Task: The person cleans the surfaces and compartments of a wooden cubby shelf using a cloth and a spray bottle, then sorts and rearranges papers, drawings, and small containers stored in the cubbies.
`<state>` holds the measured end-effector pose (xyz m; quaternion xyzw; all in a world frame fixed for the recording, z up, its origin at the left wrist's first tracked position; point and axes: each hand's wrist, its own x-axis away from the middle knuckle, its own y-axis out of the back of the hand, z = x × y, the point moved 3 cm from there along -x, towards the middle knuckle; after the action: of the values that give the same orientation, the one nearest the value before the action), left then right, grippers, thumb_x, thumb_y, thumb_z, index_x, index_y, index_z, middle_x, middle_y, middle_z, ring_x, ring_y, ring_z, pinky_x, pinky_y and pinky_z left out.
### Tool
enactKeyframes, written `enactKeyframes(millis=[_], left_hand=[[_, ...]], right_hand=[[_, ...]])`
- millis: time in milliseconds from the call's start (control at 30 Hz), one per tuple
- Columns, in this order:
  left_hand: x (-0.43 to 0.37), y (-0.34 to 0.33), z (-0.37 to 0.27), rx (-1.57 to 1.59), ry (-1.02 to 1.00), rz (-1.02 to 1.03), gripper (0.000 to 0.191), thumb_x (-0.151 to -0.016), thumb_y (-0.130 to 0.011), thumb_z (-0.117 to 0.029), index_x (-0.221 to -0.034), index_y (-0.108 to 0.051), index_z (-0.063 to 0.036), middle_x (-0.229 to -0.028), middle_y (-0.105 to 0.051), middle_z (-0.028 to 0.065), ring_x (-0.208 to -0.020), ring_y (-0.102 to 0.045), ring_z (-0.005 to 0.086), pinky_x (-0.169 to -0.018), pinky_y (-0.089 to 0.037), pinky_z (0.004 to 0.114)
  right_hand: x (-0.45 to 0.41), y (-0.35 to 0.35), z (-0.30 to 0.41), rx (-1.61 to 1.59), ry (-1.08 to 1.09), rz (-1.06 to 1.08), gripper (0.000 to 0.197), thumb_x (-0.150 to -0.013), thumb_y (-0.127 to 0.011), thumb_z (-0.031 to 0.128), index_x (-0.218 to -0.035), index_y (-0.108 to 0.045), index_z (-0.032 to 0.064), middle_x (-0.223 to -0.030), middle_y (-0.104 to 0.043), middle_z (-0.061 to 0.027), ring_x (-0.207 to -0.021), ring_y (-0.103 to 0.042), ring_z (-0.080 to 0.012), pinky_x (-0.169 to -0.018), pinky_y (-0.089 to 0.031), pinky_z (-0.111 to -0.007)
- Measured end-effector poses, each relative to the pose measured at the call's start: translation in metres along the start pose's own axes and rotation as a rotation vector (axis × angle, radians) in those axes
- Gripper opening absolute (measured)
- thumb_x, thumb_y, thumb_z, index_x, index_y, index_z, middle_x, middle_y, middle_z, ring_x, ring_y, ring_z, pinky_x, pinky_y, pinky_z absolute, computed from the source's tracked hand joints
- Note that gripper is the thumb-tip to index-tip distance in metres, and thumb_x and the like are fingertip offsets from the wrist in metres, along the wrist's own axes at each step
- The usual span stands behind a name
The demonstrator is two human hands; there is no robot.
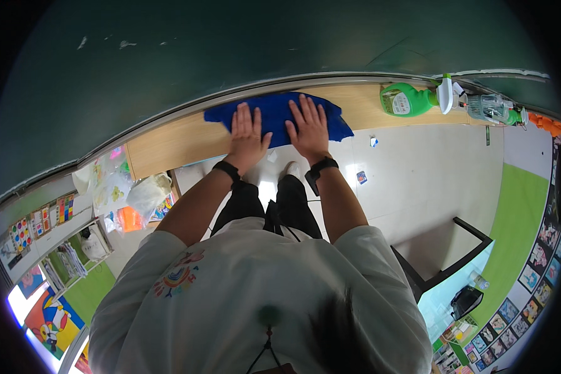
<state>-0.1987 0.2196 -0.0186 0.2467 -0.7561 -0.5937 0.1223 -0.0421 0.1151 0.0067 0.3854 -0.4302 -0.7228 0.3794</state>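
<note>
A blue cloth lies spread on a narrow light-wood ledge below a dark green chalkboard. On the cloth's left part rests my left hand, palm down with the fingers stretched out. My right hand lies flat on the cloth's right part, fingers slightly spread. Neither hand grips the cloth. Part of the cloth hangs over the ledge's near edge. Farther right on the ledge lies a green spray bottle with a white trigger head, and beyond it a clear plastic spray bottle.
Plastic bags with colourful contents sit at the ledge's left end. Small scraps lie on the tiled floor. A black-framed table stands at the lower right, a white shelf with papers at the lower left.
</note>
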Motion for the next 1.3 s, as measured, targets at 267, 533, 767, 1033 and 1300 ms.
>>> enactKeyframes(millis=[267, 533, 767, 1033, 1300], left_hand=[[-0.060, -0.029, -0.095, 0.107, -0.172, 0.053, 0.073, -0.098, -0.044, -0.044, -0.149, -0.026, 0.0057, -0.157, -0.016, 0.0315, -0.149, -0.011, 0.0424, -0.120, -0.010, 0.051], [-0.068, -0.023, -0.116, 0.130, -0.245, 0.047, 0.069, -0.097, -0.048, -0.042, -0.147, -0.035, 0.0042, -0.158, -0.020, 0.0260, -0.148, -0.017, 0.0365, -0.121, -0.012, 0.047], [0.015, 0.005, -0.063, 0.060, -0.169, 0.130, 0.068, -0.090, -0.060, -0.036, -0.141, -0.043, 0.0050, -0.154, -0.031, 0.0243, -0.145, -0.027, 0.0353, -0.120, -0.019, 0.046], [0.107, 0.046, 0.063, -0.062, 0.073, 0.121, 0.070, -0.086, -0.068, -0.026, -0.142, -0.038, 0.0049, -0.154, -0.026, 0.0280, -0.145, -0.025, 0.0406, -0.118, -0.023, 0.049], [0.087, 0.049, 0.043, -0.003, -0.087, 0.174, 0.081, -0.087, -0.063, -0.036, -0.144, -0.031, 0.0118, -0.152, -0.024, 0.0344, -0.144, -0.022, 0.0465, -0.119, -0.017, 0.053]], right_hand=[[0.043, 0.037, -0.098, 0.143, -0.188, -0.054, 0.053, -0.097, -0.049, 0.034, -0.145, -0.045, 0.0106, -0.154, -0.037, -0.0165, -0.141, -0.036, -0.0349, -0.116, -0.024, -0.048], [0.052, 0.034, -0.109, 0.180, -0.226, -0.043, 0.055, -0.100, -0.040, 0.028, -0.147, -0.038, 0.0001, -0.154, -0.031, -0.0252, -0.143, -0.029, -0.0400, -0.117, -0.018, -0.053], [0.066, 0.001, -0.019, 0.073, -0.131, 0.181, 0.063, -0.096, -0.048, 0.032, -0.148, -0.035, -0.0019, -0.158, -0.023, -0.0231, -0.148, -0.018, -0.0375, -0.120, -0.009, -0.052], [0.059, -0.039, 0.114, -0.170, 0.144, 0.295, 0.064, -0.093, -0.055, 0.036, -0.145, -0.041, 0.0012, -0.156, -0.031, -0.0201, -0.146, -0.027, -0.0328, -0.119, -0.016, -0.050], [0.058, -0.024, 0.088, -0.206, 0.119, 0.192, 0.063, -0.091, -0.057, 0.037, -0.143, -0.045, 0.0033, -0.153, -0.037, -0.0171, -0.142, -0.034, -0.0303, -0.119, -0.022, -0.043]])
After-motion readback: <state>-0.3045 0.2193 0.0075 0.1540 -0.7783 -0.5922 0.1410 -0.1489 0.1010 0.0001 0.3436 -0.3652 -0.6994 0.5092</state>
